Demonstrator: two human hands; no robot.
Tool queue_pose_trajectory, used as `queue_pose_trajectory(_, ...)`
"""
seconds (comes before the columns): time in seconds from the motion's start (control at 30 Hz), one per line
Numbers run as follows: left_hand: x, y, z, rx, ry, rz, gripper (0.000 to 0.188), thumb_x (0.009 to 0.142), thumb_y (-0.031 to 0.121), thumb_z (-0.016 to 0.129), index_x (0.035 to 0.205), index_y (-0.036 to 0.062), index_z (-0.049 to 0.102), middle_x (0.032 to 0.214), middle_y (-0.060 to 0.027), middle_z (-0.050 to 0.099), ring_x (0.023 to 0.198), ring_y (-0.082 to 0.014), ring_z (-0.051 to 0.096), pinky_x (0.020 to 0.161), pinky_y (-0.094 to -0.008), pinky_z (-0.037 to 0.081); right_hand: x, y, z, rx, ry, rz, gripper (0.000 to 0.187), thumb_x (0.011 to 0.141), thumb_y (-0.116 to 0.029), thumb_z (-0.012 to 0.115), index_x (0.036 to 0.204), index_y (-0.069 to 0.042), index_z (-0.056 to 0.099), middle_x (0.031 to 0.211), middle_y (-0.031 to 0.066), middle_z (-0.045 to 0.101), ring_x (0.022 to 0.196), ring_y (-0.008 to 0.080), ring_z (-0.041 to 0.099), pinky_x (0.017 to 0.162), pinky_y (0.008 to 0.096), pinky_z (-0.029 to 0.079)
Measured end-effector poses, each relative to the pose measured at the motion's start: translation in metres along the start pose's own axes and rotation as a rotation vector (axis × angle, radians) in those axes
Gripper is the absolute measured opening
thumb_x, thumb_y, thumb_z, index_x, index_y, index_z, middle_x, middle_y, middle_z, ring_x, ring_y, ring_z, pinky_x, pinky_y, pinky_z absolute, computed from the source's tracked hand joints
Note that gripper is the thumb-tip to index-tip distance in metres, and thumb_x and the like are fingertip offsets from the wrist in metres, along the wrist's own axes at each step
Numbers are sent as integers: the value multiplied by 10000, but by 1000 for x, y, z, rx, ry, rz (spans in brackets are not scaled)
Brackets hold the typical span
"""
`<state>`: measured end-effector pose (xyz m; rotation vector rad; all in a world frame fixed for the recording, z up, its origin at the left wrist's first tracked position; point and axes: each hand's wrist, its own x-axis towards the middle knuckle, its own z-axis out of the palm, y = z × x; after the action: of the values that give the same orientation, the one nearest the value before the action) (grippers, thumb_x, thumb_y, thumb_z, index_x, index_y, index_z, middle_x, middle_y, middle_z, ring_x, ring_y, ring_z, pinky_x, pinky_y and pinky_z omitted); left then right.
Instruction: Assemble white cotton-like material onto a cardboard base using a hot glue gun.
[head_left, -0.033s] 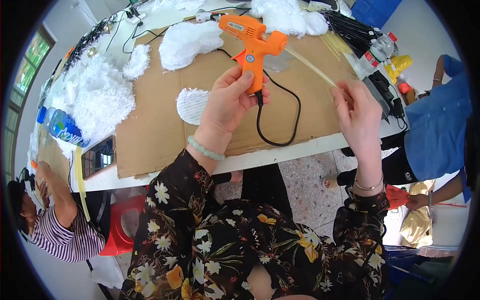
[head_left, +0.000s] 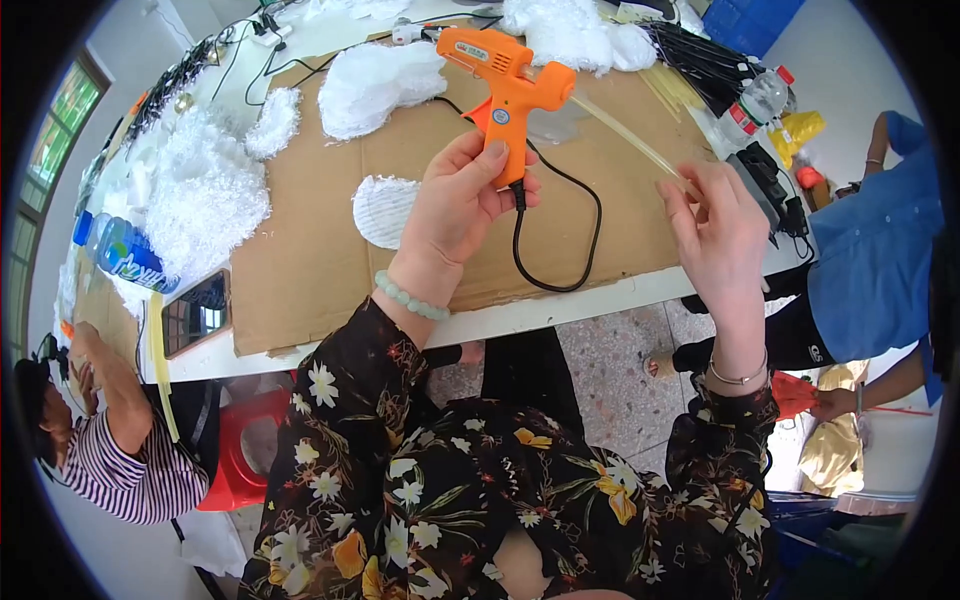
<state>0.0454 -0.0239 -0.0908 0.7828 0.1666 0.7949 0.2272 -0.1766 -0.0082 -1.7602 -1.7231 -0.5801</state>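
watching from my end, i judge the step in hand to be feeding a pale glue stick (head_left: 630, 135) at the back of the orange glue gun (head_left: 505, 85). the gun stands handle-down in my left hand (head_left: 455, 195), thumb across the grip and fingers wrapped behind it, its body just above the fingertips. my right hand (head_left: 728, 228) is curled, thumb and fingertips drawn narrow about the stick, which slants up and left from them to the gun's rear; how firmly they pinch, i cannot tell. the next move, i'd say, calls for a straight push against a steady left grip. both forearms reach forward, the left slanting inward; a black cable (head_left: 596, 215) loops right of the left fingers.
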Motion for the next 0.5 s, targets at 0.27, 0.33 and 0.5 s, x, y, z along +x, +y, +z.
queue_pose_trajectory(0.27, -3, 3, 7, 152, 16, 26, 286, 920, 118, 522, 1172, -16, 500, 969, -115, 600, 776, -193, 606, 704, -354, 535, 0, -2, -6, 104, -54, 12, 103, 835, -77, 626, 858, 3, 566, 702, 56, 520, 553, 121, 482, 516, 242, 394)
queue_pose_trajectory(0.33, -4, 1, 12, 154, -44, 21, 297, 915, 106, 527, 1180, -24, 495, 976, -115, 601, 789, -193, 612, 706, -350, 538, -3, 1, -6, 251, -131, 116, 119, 863, -105, 601, 845, 5, 562, 678, 36, 512, 557, 99, 475, 519, 231, 389)
queue_pose_trajectory(0.5, -6, 4, 13, 213, -35, 41, 282, 921, 108, 515, 1173, -19, 507, 981, -117, 606, 808, -203, 620, 715, -359, 538, -1, 0, -3, 790, -422, 598, 265, 944, -248, 492, 791, -48, 576, 626, -38, 491, 552, 39, 435, 503, 169, 337)
